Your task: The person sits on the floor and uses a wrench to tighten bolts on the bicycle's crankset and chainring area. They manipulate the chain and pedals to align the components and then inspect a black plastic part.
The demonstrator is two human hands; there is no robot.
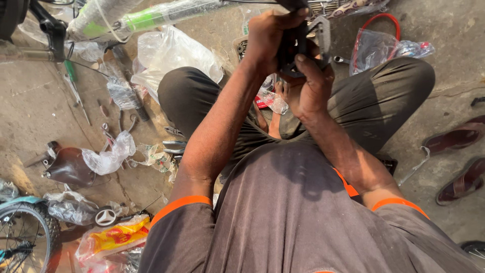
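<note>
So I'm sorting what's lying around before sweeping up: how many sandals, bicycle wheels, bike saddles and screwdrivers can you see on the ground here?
Sandals: 2, dark brown, at the right edge and
Bicycle wheels: 1, partly in view at lower left
Bike saddles: 1, brown, partly wrapped in clear plastic
Screwdrivers: 1, green handle
Total: 5

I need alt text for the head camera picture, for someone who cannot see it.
Seen from above, a seated person's left hand and right hand both grip a black bicycle part held over their knees. Around them on the concrete floor lie clear plastic bags, a brown saddle, a screwdriver and sandals.
</note>
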